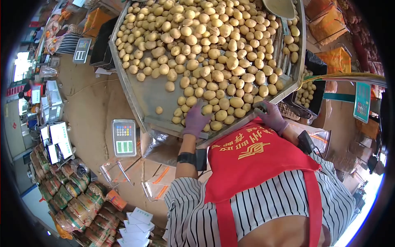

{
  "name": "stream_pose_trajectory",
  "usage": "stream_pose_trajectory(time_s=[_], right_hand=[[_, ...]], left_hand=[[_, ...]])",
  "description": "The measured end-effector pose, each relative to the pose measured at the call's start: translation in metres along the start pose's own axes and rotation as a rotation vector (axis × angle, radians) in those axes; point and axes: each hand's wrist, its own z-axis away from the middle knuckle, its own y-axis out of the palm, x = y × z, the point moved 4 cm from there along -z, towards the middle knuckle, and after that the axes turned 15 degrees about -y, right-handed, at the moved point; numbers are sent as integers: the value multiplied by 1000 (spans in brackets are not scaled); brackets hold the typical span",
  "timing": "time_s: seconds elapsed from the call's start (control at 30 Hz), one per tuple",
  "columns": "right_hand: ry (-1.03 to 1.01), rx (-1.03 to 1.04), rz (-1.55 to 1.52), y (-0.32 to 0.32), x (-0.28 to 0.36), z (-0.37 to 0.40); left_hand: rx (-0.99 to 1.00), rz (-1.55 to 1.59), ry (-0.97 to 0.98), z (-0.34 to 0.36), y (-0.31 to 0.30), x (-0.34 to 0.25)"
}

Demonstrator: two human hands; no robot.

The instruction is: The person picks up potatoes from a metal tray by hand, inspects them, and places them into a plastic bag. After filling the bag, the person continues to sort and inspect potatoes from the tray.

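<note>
A: What is at the far left of the frame?
B: Stacked cartons (53, 140) at mid left, with bundled packs (70, 197) heaped below them in the lower left. One weighing scale (81, 50) lies in the upper left. A second scale (124, 138) sits at centre left, just beside the near edge of the metal tray (144, 94).

A: And below that second scale?
B: Clear plastic bags (158, 185), lower centre-left.

A: Where are the potatoes?
B: The potatoes (205, 45) fill the tray from top centre down to the middle of the frame. A bare strip of metal shows along its left side.

A: The left hand?
B: The left hand (195, 119), in a purple glove, lies flat on the potatoes at the tray's near edge, fingers spread wide, gripping nothing. A black wristband (187, 158) shows below it.

A: The right?
B: The right hand (271, 117), also gloved, is right of centre at the tray's near corner, fingers curled in. I cannot tell whether they clamp the rim. The red apron (255, 164) covers the forearm behind it.

A: Further right?
B: A dark crate (317, 82) holding more potatoes stands just past that corner. There are orange mesh sacks (335, 59) in the upper right and a green sign (362, 101) at the right edge.
</note>
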Motion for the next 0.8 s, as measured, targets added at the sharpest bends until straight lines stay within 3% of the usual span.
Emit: stream_pose_trajectory(time_s=[0.07, 0.1, 0.17, 0.27, 0.33, 0.4, 0.43, 0.47, 0.53, 0.57, 0.63, 0.7, 0.73, 0.8], right_hand=[[6, 4, -51, -2, 0, -5], [8, 4, -64, -3, 1, -8], [37, 69, -76, -3, 0, -16], [53, 96, -370, 6, -1, -29], [32, 136, -490, 11, 5, -38], [237, 196, -923, 13, 36, -47], [192, 250, -993, 19, 36, -50], [188, 258, -1005, 25, 27, -51], [287, 365, -761, 34, 0, -44], [299, 351, -937, 30, -2, -42], [371, 335, -1032, 18, 3, -39], [426, 335, -1166, 16, -4, -33], [422, 322, -1167, 19, -2, -32], [335, 148, -1261, 20, 6, -27]], left_hand=[[501, 983, -475, -1, 4, 15], [500, 971, -483, 3, -2, 13], [685, 1692, -494, 21, -8, -2], [709, 1656, -378, 30, -10, -26], [695, 1649, -400, 36, -17, -54], [786, 1655, -580, 43, -8, -73], [687, 1090, -347, 45, -17, -82], [678, 1083, -358, 46, -20, -86], [843, 1060, -457, 56, -17, -90], [434, 554, 25, 56, 9, -59], [249, 877, -584, 43, -21, -42], [-153, 480, -437, 25, -24, -10], [-151, 480, -425, 12, -16, 0], [-207, 148, -249, -8, -12, 1]])
